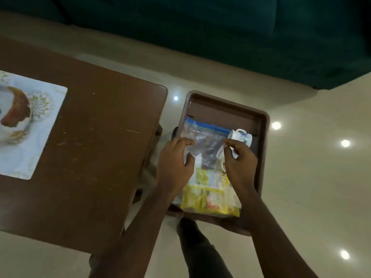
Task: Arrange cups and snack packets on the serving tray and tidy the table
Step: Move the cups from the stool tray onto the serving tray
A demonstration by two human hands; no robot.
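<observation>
A brown serving tray (pixel 226 103) is right of the table, over the pale floor. In it lies a clear zip bag (pixel 204 137) with a blue top strip, on top of yellow snack packets (pixel 208 195) at the tray's near end. A white cup (pixel 242 136) with a blue pattern lies on its side by the bag's right corner. Part of a second white cup (pixel 220 157) shows under my right hand. My left hand (pixel 174 159) pinches the bag's left edge. My right hand (pixel 239 159) pinches its right edge beside the cups.
The brown wooden table (pixel 96 137) fills the left, with a white patterned placemat (pixel 40 137) at its far left. A dark teal sofa (pixel 220 27) runs along the top. My leg (pixel 200 247) shows below the tray. The glossy floor (pixel 311 177) lies to the right.
</observation>
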